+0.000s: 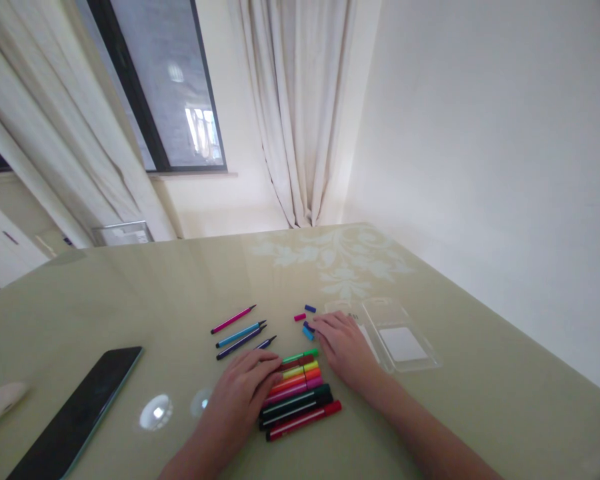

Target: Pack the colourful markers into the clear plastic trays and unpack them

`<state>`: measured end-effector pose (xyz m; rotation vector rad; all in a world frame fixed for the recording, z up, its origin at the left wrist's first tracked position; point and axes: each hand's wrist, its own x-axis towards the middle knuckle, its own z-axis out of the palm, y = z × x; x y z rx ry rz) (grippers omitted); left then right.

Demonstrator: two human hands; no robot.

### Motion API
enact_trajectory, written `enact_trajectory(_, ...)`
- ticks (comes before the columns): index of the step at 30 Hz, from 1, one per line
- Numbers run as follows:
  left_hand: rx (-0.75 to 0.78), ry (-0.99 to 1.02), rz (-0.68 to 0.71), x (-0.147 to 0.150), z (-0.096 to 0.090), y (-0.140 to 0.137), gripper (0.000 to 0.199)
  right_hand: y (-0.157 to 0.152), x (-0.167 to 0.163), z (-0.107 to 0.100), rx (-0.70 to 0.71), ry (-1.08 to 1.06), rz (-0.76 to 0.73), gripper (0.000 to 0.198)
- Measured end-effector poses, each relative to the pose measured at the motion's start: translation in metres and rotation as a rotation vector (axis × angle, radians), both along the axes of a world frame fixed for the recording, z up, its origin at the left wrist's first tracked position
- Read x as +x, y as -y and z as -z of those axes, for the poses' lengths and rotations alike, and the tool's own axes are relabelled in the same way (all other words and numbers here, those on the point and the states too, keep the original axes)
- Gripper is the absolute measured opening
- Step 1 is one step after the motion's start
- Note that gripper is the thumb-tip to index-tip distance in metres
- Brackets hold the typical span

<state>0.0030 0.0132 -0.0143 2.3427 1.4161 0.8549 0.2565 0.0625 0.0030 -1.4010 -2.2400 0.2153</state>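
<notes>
My left hand (pixel 245 383) lies over the left ends of a row of capped markers, its fingers bent and close together. The fingertips meet the green marker (pixel 303 355) and the brown marker (pixel 300 363); what they grip is hidden. Behind that hand an uncapped blue marker (pixel 267 343) shows only its tip end. With thumb and fingers together, my right hand (pixel 345 343) has a small dark blue cap (pixel 309 327) at its fingertips. A light blue cap (pixel 307 335) touches or nearly touches it. Nearer me are black markers (pixel 300 407) and a red marker (pixel 305 421).
Uncapped pink (pixel 233 321), light blue (pixel 240 335) and dark blue markers (pixel 240 343) lie at the left. A pink cap (pixel 300 317) and another blue cap (pixel 310 308) lie beyond. A clear plastic case (pixel 427 340) is open at right; a phone (pixel 80 407) lies left.
</notes>
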Motion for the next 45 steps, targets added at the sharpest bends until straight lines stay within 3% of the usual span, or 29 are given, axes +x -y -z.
enact_trajectory(6, 0.002, 0.003, -0.347, -0.032, -0.001, -0.017, 0.029, 0.0, -0.003, -0.001, 0.014, 0.095, 0.052, 0.014)
enact_trajectory(9, -0.03, -0.082, -0.412, -0.047, 0.003, -0.021, 0.026, 0.0, -0.004, -0.001, 0.008, 0.085, 0.055, 0.015)
enact_trajectory(12, -0.042, -0.118, -0.412, -0.051, 0.005, -0.021, 0.025, 0.0, -0.005, -0.001, -0.007, 0.004, 0.055, 0.016)
enact_trajectory(15, 0.007, -0.069, -0.392, -0.048, 0.003, -0.021, 0.026, 0.002, -0.003, -0.005, -0.044, -0.227, -0.012, 0.019)
enact_trajectory(20, 0.014, 0.075, -0.249, -0.034, 0.0, -0.017, 0.027, 0.008, -0.002, -0.014, -0.09, -0.522, -0.124, 0.018)
enact_trajectory(30, 0.008, 0.129, -0.172, -0.018, -0.008, -0.009, 0.025, 0.011, -0.008, -0.013, -0.109, -0.617, -0.218, 0.015)
enact_trajectory(38, 0.045, 0.198, -0.144, -0.009, -0.009, -0.003, 0.022, 0.012, -0.005, -0.015, -0.221, -0.709, -0.181, 0.013)
enact_trajectory(45, 0.011, 0.175, -0.14, -0.009, -0.002, -0.005, 0.021, 0.007, -0.004, -0.013, -0.285, -0.65, -0.159, 0.016)
